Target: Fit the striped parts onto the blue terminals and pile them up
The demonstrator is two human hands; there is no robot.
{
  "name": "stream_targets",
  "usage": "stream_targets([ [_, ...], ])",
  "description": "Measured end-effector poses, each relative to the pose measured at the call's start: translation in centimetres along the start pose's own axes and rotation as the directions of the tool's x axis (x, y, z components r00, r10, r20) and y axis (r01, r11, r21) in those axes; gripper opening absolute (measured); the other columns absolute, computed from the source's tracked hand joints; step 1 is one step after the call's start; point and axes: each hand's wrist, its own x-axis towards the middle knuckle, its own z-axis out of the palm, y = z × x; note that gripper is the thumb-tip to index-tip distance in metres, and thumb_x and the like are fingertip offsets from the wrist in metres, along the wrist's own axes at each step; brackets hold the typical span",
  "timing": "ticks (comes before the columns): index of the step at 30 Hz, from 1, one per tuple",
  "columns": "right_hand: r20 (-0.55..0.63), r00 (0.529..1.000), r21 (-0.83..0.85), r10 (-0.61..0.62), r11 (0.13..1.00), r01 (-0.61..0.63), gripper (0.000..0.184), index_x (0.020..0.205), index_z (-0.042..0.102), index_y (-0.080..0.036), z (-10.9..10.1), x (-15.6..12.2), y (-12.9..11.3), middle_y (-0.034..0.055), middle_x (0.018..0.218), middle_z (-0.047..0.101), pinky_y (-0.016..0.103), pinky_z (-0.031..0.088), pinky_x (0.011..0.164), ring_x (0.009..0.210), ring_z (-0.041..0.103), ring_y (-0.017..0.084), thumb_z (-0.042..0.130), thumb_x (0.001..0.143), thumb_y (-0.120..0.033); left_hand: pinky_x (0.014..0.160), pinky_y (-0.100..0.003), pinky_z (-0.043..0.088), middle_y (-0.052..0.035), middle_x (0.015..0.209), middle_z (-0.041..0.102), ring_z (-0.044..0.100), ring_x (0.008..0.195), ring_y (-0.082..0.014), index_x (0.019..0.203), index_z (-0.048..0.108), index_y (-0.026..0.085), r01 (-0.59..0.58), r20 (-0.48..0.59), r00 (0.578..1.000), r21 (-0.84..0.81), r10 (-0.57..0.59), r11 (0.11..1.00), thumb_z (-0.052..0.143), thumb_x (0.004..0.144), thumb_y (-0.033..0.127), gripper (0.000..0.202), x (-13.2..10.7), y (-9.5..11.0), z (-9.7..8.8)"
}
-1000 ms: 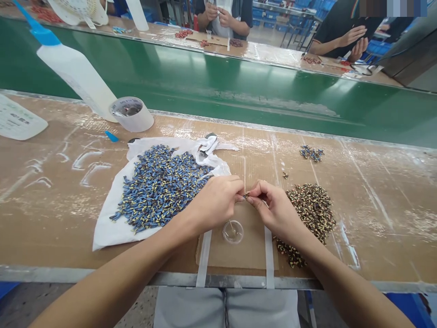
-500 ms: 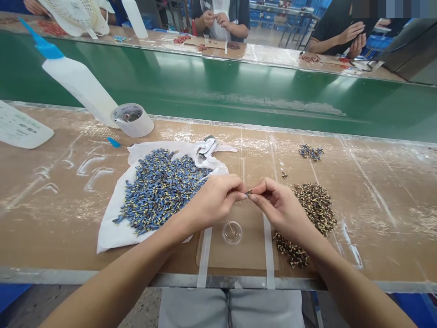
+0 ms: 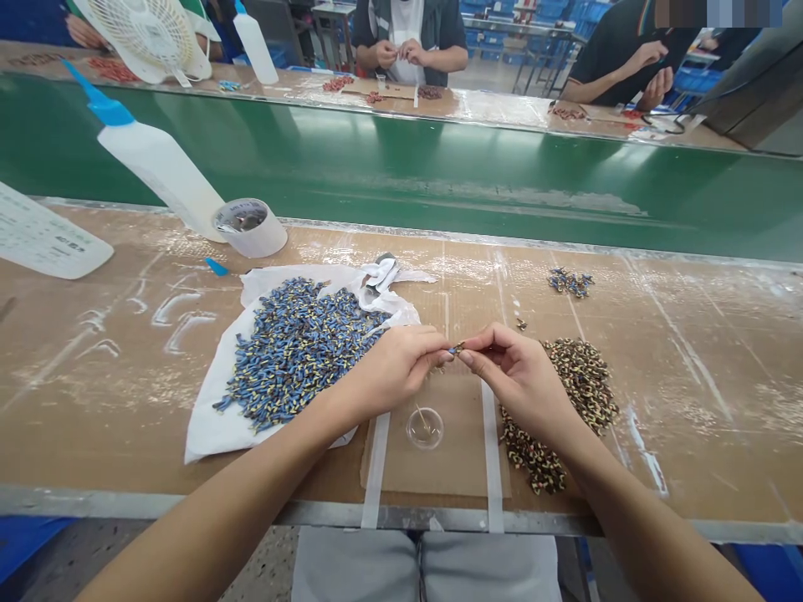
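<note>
Hands have barely shifted since before, meeting over the bench's near edge. Left hand and right hand pinch one small part between fingertips.

Bright even light, sharp, edges bowed, belt glare

Cardboard-covered bench: white sheet, tape roll

Matt brown cardboard bench top (streaked white), crinkly white plastic bag, glossy green conveyor belt.
</note>
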Motion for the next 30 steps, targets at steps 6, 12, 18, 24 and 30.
stream_targets([
  [6,0.033,0.996,0.154,0.087,0.984,-0.091,0.009,0.087,0.066,-0.019,-0.1,0.3,0.1,0.0017,0.076,0.068,0.028,0.052,0.065,0.069,0.062,0.013,0.067,0.086,-0.028,0.060,-0.023,0.034,0.0007,0.066,0.056,0.049,0.062,-0.0120,0.070,0.054,0.015,0.002,-0.006,1.000,-0.038,-0.002,0.999,0.043,0.092,0.013,0.024,-0.1,0.2,-0.1],
  [12,0.034,0.997,0.153,0.067,0.986,-0.071,0.011,0.082,0.065,-0.018,0.3,0.1,0.1,0.0015,0.072,0.068,0.028,0.052,0.062,0.067,0.063,0.013,0.065,0.087,-0.028,0.060,-0.024,0.033,0.0012,0.063,0.055,0.048,0.060,-0.0122,0.069,0.054,0.016,-0.026,-0.048,0.998,0.029,0.027,0.999,0.044,0.089,0.011,0.023,-0.4,0.2,0.2],
  [18,0.065,0.995,0.172,0.070,0.982,-0.080,0.019,0.078,0.060,-0.018,1.0,-0.4,0.0,0.0035,0.069,0.069,0.028,0.052,0.058,0.062,0.064,0.014,0.060,0.091,-0.032,0.056,-0.026,0.031,-0.0012,0.062,0.056,0.047,0.058,-0.0137,0.065,0.054,0.017,-0.107,-0.085,0.989,0.191,0.125,0.976,0.042,0.080,0.007,0.022,-0.5,-0.1,0.6],
  [24,0.103,0.993,0.140,0.061,0.987,-0.075,0.020,0.078,0.055,-0.019,1.3,-0.5,0.2,0.0026,0.067,0.067,0.027,0.050,0.056,0.059,0.061,0.013,0.056,0.094,-0.032,0.057,-0.028,0.033,-0.0027,0.066,0.061,0.052,0.062,-0.0154,0.071,0.056,0.017,-0.112,0.015,0.993,0.344,0.113,0.932,0.042,0.079,0.006,0.020,-0.5,0.2,0.3],
  [30,0.101,0.995,0.036,0.020,0.999,-0.024,0.019,0.078,0.052,-0.020,1.5,-0.6,0.6,0.0019,0.066,0.065,0.027,0.049,0.055,0.058,0.059,0.013,0.053,0.095,-0.028,0.054,-0.028,0.029,-0.0013,0.062,0.060,0.052,0.058,-0.0145,0.070,0.057,0.017,-0.076,0.062,0.996,0.308,0.060,0.948,0.046,0.076,0.007,0.016,-0.6,0.5,-0.1],
])
